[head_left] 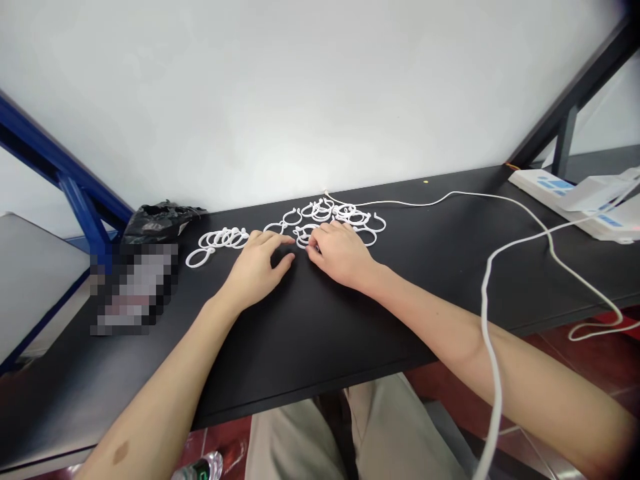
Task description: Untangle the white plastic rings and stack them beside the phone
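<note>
White plastic rings with small eyelets, like curtain rings, lie on a black tabletop [320, 333]. My right hand [345, 253] is at the near edge of a loose pile of rings [357, 215], its fingers curled and its thumb drawn in. A white ring [301, 238] shows at those fingertips, partly hidden by them. My left hand [260, 263] hovers or rests just to the left, thumb and fingers apart, nothing between them. Beside it on the left lies a row of overlapping rings [223, 238], with a single ring [199, 257] nearer to me.
A black plastic bag [160, 221] and a blurred-out flat item [135, 287] lie at the left by a blue metal brace [65, 167]. A white cable [485, 293] loops across the right side, over my right forearm. White-and-blue boxes [555, 193] stand at the far right. A pale wall rises behind.
</note>
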Tool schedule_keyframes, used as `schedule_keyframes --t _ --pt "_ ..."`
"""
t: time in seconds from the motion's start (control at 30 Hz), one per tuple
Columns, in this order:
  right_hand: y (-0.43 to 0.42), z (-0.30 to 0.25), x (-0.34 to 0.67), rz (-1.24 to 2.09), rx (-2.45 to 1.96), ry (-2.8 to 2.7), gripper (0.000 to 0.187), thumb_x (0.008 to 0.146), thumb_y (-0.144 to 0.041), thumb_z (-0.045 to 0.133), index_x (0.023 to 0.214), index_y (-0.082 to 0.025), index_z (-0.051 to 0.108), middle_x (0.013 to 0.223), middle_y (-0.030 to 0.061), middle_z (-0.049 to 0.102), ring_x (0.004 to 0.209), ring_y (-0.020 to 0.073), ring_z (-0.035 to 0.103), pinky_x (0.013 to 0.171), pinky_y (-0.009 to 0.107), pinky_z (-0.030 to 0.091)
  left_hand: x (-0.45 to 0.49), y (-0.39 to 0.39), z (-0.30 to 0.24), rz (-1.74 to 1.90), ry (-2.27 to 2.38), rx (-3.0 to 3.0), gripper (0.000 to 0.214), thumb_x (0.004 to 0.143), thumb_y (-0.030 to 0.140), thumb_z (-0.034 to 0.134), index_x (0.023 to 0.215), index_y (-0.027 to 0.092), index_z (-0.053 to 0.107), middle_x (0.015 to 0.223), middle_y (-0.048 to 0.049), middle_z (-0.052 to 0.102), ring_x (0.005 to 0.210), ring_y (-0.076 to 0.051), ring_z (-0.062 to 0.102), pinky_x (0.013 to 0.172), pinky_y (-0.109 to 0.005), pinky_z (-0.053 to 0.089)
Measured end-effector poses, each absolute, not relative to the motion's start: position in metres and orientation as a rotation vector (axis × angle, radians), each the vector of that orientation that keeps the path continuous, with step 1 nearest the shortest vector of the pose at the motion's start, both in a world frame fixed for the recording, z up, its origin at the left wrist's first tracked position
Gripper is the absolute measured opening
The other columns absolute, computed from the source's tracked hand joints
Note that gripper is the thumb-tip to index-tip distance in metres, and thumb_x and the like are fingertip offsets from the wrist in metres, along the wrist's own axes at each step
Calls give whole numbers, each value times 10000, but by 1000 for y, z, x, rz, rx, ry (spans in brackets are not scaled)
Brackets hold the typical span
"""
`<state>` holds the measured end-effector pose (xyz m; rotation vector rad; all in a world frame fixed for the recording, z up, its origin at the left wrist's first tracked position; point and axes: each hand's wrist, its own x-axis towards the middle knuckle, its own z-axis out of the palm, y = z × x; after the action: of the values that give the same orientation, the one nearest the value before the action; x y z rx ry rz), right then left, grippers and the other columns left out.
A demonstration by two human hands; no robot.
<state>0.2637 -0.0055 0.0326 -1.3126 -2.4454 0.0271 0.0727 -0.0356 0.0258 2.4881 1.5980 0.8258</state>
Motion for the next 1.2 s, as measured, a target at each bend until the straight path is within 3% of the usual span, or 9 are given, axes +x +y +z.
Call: schedule_keyframes --t 0.2,0.37,0.5,0.73,0.9,1.03,1.2 --pt "-9 36 262 329 -1178 -2299 225 977 -261 473 851 -173 638 873 48 691 882 201 584 855 360 403 72 -35 29 879 1556 2502 240 930 282 501 1087 205 665 1072 -65 693 977 -241 559 917 -414 462" --pt "-13 35 261 595 -1067 -2171 209 998 -313 447 987 -204 625 849 11 698 839 168 613 752 296 423 72 -35 31 920 1647 2422 246 954 318 491 1022 223 707 881 -44 716 841 -217 597 796 -345 479" --pt "-14 35 261 645 -1012 -2143 240 1007 -317 413 987 -204 623 855 3 701 793 151 633 746 289 440 72 -36 34 908 1721 2354 253 944 325 502 1041 243 720 749 -10 712 760 -205 600 743 -319 468" --pt "-16 33 261 725 -865 -2112 251 855 -142 535 1088 -185 619 1019 37 708 845 133 657 773 279 507 71 -35 36 884 1759 2293 287 944 356 483 921 239 744 692 7 709 701 -187 625 725 -306 455" --pt "-15 33 259 961 -958 -1896 180 930 -323 552 1030 -194 628 906 27 723 783 138 681 765 298 549 73 -40 42 1152 1818 2188 272 923 400 548 1014 248 754 709 11 738 683 -176 633 757 -314 486" --pt "-11 36 261 1193 -965 -1741 172 945 -334 560 957 -181 638 857 39 737 751 135 700 725 276 580 75 -44 45 1310 1779 2158 277 924 432 562 1039 274 758 783 15 759 723 -168 650 764 -314 503" --pt "-11 46 263 1334 -999 -1641 378 952 -514 540 910 -165 677 801 64 748 669 135 693 603 239 571 74 -44 42 1449 1865 2293 282 947 407 542 1061 274 763 756 -3 723 697 -163 607 722 -313 479"
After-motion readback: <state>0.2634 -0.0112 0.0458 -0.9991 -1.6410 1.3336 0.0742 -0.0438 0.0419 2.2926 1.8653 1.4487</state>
